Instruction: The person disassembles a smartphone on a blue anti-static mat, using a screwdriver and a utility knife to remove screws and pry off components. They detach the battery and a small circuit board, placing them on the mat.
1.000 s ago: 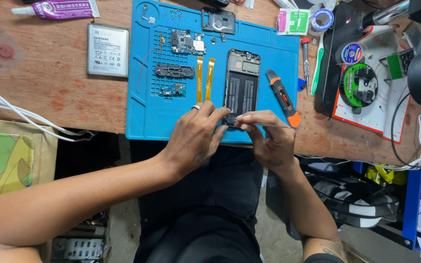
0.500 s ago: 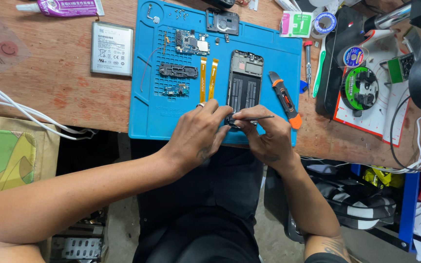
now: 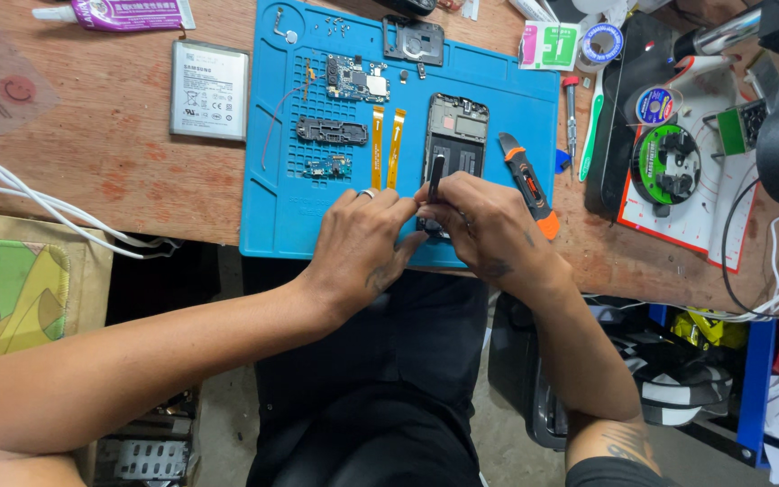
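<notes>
An opened phone frame (image 3: pixel 455 135) lies on the blue work mat (image 3: pixel 272 207). My left hand (image 3: pixel 361 243) rests at the mat's near edge with a ring on one finger, its fingertips pinching a small dark part that my fingers mostly hide. My right hand (image 3: pixel 484 225) meets it from the right and grips thin black tweezers (image 3: pixel 435 175), tips pointing up over the phone's lower end. Two orange flex cables (image 3: pixel 387 144) lie just left of the phone.
A circuit board (image 3: pixel 356 79), a black speaker piece (image 3: pixel 331 132) and screws lie on the mat. An orange utility knife (image 3: pixel 526 183) sits right of my hand. A battery (image 3: pixel 209 88), a glue tube (image 3: pixel 128 13), white cables (image 3: pixel 38 212) and solder spools (image 3: pixel 664 162) are on the wooden bench.
The tweezers have swung from lying sideways to pointing upward over the phone. Both hands stay together at the phone's lower end; the camera view shifted slightly.
</notes>
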